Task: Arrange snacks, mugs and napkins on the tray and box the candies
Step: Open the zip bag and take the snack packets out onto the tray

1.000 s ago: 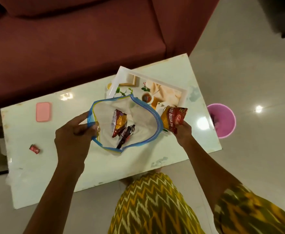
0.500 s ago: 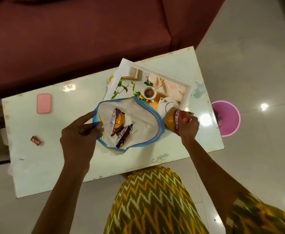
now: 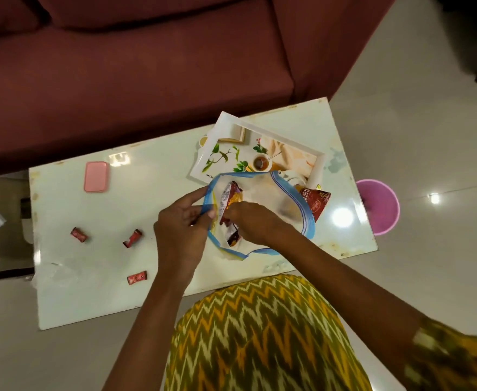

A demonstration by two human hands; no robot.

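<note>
Red snack pack (image 3: 316,203) now lies on the tray (image 3: 319,165), let go by the right hand (image 3: 253,221), which went back into the bag (image 3: 293,193) & pinches a 2nd pack (image 3: 230,201). Left hand (image 3: 182,230) grips bag rim. Candies (image 3: 133,238) on table (image 3: 113,210), unboxed.

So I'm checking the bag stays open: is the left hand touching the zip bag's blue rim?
Touching. The head view shows the left hand pinching the blue rim of the zip bag between thumb and fingers.
</note>
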